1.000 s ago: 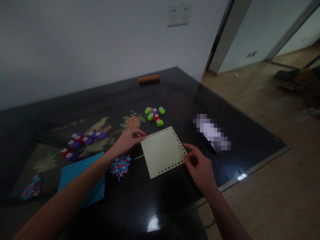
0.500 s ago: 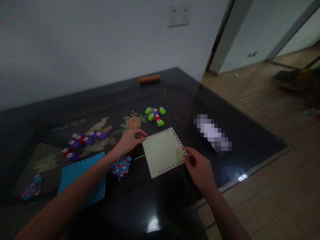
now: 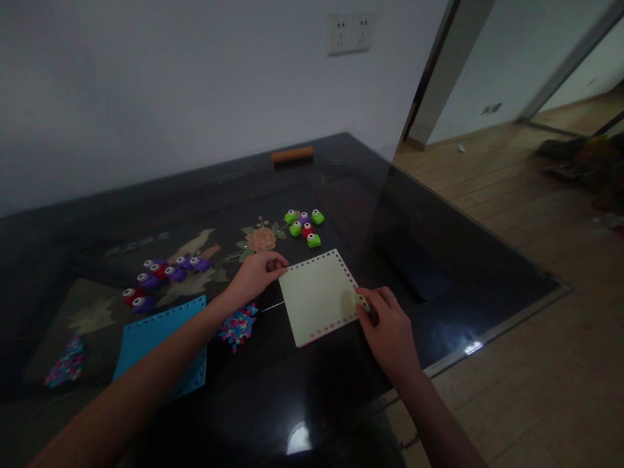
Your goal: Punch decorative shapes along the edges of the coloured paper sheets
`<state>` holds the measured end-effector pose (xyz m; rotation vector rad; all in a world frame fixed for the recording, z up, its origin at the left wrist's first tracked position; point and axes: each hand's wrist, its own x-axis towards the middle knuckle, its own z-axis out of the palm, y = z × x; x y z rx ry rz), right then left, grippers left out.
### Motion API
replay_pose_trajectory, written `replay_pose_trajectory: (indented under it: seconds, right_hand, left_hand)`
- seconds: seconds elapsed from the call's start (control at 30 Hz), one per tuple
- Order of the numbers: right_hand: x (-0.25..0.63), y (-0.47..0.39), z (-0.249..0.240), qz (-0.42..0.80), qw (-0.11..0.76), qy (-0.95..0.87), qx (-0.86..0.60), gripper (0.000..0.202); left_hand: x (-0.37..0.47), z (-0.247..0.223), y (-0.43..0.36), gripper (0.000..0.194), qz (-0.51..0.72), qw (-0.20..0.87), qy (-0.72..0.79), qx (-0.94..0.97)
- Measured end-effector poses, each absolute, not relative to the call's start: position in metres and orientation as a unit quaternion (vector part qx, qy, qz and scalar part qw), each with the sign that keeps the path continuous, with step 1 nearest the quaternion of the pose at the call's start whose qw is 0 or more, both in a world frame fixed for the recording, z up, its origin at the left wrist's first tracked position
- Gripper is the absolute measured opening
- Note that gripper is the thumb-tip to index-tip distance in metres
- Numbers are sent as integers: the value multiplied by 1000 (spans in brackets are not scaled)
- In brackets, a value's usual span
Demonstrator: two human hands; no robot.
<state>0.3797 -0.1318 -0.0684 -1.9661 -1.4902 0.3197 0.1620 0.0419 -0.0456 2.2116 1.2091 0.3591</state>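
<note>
A pale yellow sheet of paper [image 3: 319, 299] with small holes along its edges lies tilted above the dark tabletop, in front of me. My left hand [image 3: 260, 270] pinches its upper left corner between thumb and fingers. On the opposite side, my right hand [image 3: 387, 325] grips the right edge near the lower corner, fingers closed. Pinkish spots show through the holes on the near edge. Just below my left wrist sits a pile of small coloured bits [image 3: 238, 327], pink, blue and white. A blue sheet [image 3: 160, 335], also with holes at its edges, is partly covered by my left forearm.
Small green, purple and red pieces with eye-like tops [image 3: 306, 227] stand beyond the yellow sheet; several purple and red ones [image 3: 166, 276] stand at left. Another coloured pile [image 3: 67, 364] is far left. A dark, phone-like slab [image 3: 414, 265] lies right, an orange-brown roll [image 3: 292, 155] at the back.
The bright, pixelated patch on the slab at right is gone and its face is dark. Both hands keep their hold on the yellow sheet, with barely any shift.
</note>
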Motion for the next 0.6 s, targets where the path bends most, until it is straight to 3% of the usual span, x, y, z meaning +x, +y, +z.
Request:
replay_pose_trajectory:
  seconds: [0.6]
  right_hand:
    - [386,-130,-74,92,355,-585,-724,29]
  left_hand:
    - [156,-54,34,24,139,277,428,849]
